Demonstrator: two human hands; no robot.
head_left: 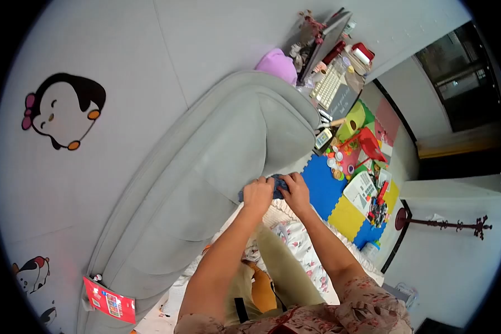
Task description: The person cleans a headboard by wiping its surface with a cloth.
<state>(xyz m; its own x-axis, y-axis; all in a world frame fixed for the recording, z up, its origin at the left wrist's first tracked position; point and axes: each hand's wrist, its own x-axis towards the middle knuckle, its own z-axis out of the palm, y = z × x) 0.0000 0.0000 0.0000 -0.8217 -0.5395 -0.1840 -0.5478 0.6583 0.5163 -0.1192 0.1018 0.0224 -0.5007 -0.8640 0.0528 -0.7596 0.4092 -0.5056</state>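
Observation:
A bunched dark blue-grey cloth [277, 185] is held in front of me, above the bed's edge by the sofa. My left hand [259, 195] is closed round one side of it, with a bit of fabric poking out past the knuckles. On the other side, my right hand [296, 192] pinches the fabric between curled fingers. The hands are close together, with the cloth spanning the small gap. Most of it is hidden by my fingers, so its exact kind cannot be made out. Below lies a white floral bedsheet [300, 245].
The grey sofa [206, 150] runs along the wall on my left, with a red booklet [110, 300] on its near end. Ahead stands a desk with a keyboard [327, 86] and monitor [325, 44]. Toys and a red chair [370, 145] crowd the foam mats [323, 181]. A coat stand [445, 224] is at right.

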